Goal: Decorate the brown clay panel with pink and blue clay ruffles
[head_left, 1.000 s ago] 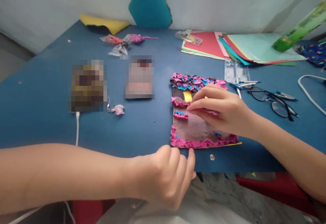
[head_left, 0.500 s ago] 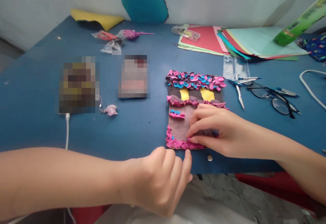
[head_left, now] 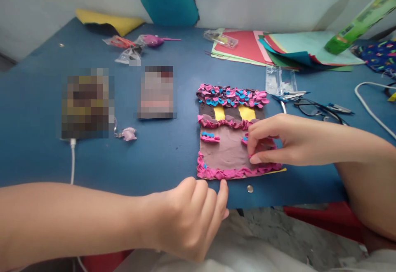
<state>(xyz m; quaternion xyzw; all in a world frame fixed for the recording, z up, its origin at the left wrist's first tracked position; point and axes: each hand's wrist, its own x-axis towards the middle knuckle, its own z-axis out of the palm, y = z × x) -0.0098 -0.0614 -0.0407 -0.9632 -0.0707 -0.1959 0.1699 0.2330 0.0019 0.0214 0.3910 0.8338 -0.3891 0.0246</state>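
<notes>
A flat clay-covered panel [head_left: 227, 150] lies on the blue table, with a mauve field, pink ruffled borders and a top band of pink, blue and dark petals. My right hand [head_left: 275, 140] is over its right half, thumb and finger pinched together on a small pink clay piece [head_left: 250, 155]. Part of the panel's right side is hidden behind that hand. My left hand [head_left: 194, 214] is curled closed in front of the panel, one finger reaching its near edge. Whatever is inside those curled fingers is hidden.
Right of the panel are eyeglasses [head_left: 309, 108], a compass tool [head_left: 282, 100] and a clear plastic case [head_left: 280, 80]. Colored paper sheets [head_left: 309, 45] lie at the back. Two blurred-out items and a lilac charm [head_left: 128, 134] are on the left. A small metal disc [head_left: 250, 188] sits near the front edge.
My right hand has moved right and slightly up from the panel's lower middle, uncovering more of the mauve field. My left hand stays by the near edge. The whole view has shifted slightly.
</notes>
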